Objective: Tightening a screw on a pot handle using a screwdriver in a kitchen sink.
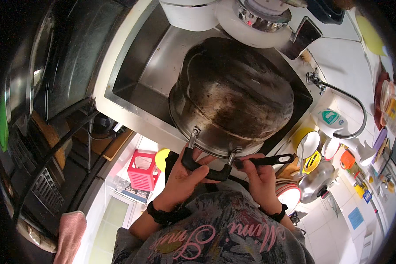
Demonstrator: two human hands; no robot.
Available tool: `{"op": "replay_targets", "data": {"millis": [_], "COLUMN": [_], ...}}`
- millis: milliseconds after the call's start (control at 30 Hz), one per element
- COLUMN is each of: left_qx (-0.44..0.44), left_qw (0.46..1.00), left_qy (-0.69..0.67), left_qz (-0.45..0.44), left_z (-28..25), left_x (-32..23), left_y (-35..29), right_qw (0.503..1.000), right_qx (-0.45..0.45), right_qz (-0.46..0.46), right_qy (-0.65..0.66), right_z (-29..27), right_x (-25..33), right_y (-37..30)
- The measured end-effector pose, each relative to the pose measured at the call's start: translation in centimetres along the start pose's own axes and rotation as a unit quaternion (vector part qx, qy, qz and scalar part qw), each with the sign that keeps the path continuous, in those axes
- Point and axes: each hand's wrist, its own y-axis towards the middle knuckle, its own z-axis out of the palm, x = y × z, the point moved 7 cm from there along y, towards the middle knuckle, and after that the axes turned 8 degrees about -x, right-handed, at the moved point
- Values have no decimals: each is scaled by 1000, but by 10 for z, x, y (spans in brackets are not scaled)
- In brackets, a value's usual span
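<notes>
A large steel pot [233, 94], its outside browned and blackened, is tipped over the sink [163, 57] with its rim toward me. My left hand [182, 178] is closed around the pot's black loop handle [207, 166], which is fixed by two metal brackets. Close beside it, my right hand [260, 178] pinches a utensil's black handle [277, 159] with a hole in its end. The utensil's other end is hidden by my fingers and the pot, so its kind does not show. The inside of the pot is out of sight.
A white tub [189, 15] and a pale round container [251, 33] stand at the sink's far edge. On the right are a bent tap hose [361, 105], a white detergent bottle [332, 121], a yellow mug [306, 143] and a steel lid [317, 182]. A dark rack [53, 163] is at left.
</notes>
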Motion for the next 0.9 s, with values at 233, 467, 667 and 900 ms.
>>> {"op": "replay_targets", "data": {"millis": [233,467,667,900], "left_qx": [-17,-9,4,-7], "left_qw": [1000,999,996,997], "left_qy": [9,37,81,75], "left_qz": [11,15,35,30], "left_z": [-5,-3,-6,-9], "left_x": [2,3,15,17], "left_y": [0,-1,2,0], "right_qw": [997,968,989,995], "right_qx": [-10,-86,-68,-59], "right_qz": [63,154,113,74], "right_qy": [54,181,71,-9], "right_z": [7,13,9,9], "right_x": [4,8,8,-12], "right_y": [3,4,2,1]}}
